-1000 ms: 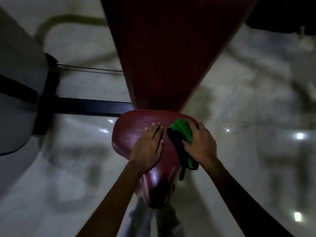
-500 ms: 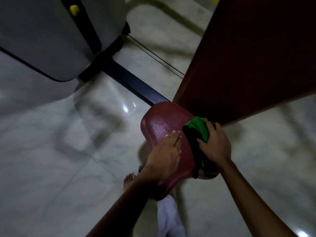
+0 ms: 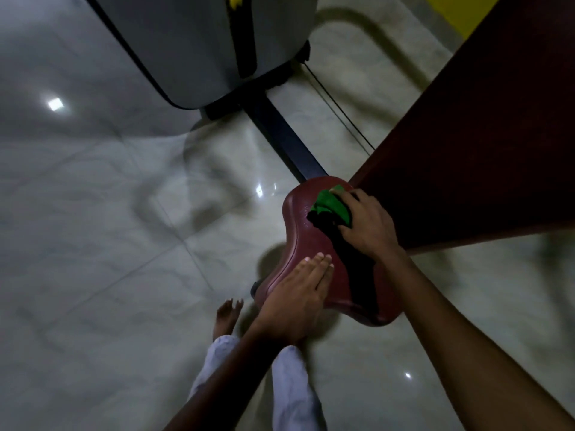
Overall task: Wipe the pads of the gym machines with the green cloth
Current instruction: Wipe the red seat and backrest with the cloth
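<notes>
Head view: the right hand point(image 3: 364, 225) has its fingers clamped on the green cloth point(image 3: 331, 206), bunched at the far end of the dark red seat pad point(image 3: 306, 241), just beside the sloping back pad point(image 3: 485, 144) (its upper part cut off by the frame). A dark strip trailing from the cloth is hard to make out in the dim light. The left hand point(image 3: 298, 297) rests flat on the seat's near end, fingers straight and together. Below, a bare foot point(image 3: 227, 315) stands on the glossy floor point(image 3: 109, 228); the grey machine housing point(image 3: 193, 48) is only partly in view.
</notes>
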A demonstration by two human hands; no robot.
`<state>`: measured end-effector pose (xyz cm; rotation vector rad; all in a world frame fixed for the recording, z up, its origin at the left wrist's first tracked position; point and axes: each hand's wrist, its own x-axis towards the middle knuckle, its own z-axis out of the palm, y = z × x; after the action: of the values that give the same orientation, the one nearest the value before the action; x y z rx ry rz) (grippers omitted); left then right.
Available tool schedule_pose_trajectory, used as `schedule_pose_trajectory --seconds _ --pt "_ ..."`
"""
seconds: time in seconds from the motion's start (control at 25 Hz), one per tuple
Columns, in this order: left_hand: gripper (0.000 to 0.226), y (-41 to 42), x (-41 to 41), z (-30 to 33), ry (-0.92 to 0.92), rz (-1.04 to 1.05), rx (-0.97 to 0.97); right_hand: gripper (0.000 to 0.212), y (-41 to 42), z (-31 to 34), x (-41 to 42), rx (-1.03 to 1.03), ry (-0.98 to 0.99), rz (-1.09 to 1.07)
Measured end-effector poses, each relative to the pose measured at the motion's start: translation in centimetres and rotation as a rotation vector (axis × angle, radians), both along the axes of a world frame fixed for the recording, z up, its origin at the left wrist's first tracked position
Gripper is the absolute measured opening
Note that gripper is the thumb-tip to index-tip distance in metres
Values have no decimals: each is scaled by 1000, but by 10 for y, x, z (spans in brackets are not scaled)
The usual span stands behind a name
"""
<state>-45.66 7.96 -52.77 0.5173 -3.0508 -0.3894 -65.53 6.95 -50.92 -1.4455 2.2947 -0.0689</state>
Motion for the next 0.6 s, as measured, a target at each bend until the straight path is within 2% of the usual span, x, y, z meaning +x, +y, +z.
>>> schedule_pose_trajectory --seconds 0.12,0.24,0.4,0.52,0.6 --pt "45 0 19 1 82 21 21 69 -27 1 7 -39 22 113" --pt "44 -1 30 4 150 42 47 68 -38 -7 5 -55 2 126" --pt "47 2 34 7 125 93 -14 69 -60 -15 -7 -15 -22 127" --pt "50 10 33 7 139 146 28 65 -60 -19 -19 2 -29 46" --pt "51 13 28 5 148 197 12 54 -55 -24 -33 -16 -104 -110"
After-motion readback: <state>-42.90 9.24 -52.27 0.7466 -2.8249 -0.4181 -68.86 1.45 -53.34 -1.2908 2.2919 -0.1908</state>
